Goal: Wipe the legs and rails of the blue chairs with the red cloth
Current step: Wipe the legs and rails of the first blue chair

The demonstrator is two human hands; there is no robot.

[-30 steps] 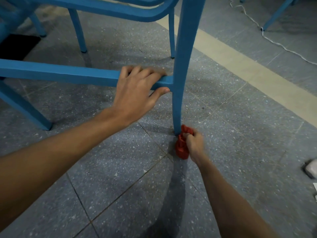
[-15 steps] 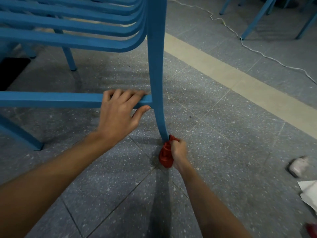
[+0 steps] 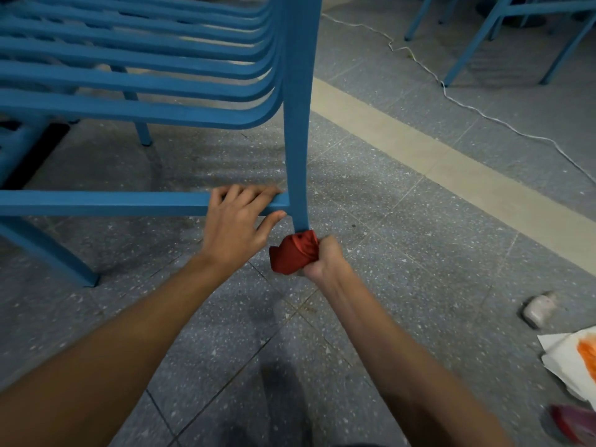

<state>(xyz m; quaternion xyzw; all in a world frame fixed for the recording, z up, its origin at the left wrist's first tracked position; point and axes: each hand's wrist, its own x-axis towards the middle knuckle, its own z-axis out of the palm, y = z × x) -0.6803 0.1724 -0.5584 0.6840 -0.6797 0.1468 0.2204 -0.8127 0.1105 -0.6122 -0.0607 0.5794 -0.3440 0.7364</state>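
Note:
A blue chair with a slatted seat fills the upper left, and its near leg (image 3: 298, 124) runs down the middle of the view. My left hand (image 3: 240, 225) grips the low side rail (image 3: 103, 203) right where it joins that leg. My right hand (image 3: 324, 259) is closed around the bunched red cloth (image 3: 292, 253), which wraps the leg just below the rail joint. The bottom end of the leg is hidden behind the cloth and my hand.
Another leg of the same chair (image 3: 48, 253) stands at the left. More blue chairs (image 3: 483, 33) stand at the top right beside a white cable (image 3: 467, 106) on the tiled floor. A small pale bottle (image 3: 538, 309), white paper (image 3: 571, 359) and a dark red object (image 3: 571, 422) lie at the right.
My right hand has slid the red cloth up the leg from its foot at the floor to just under the rail. The left hand keeps its grip; my view has tilted upward.

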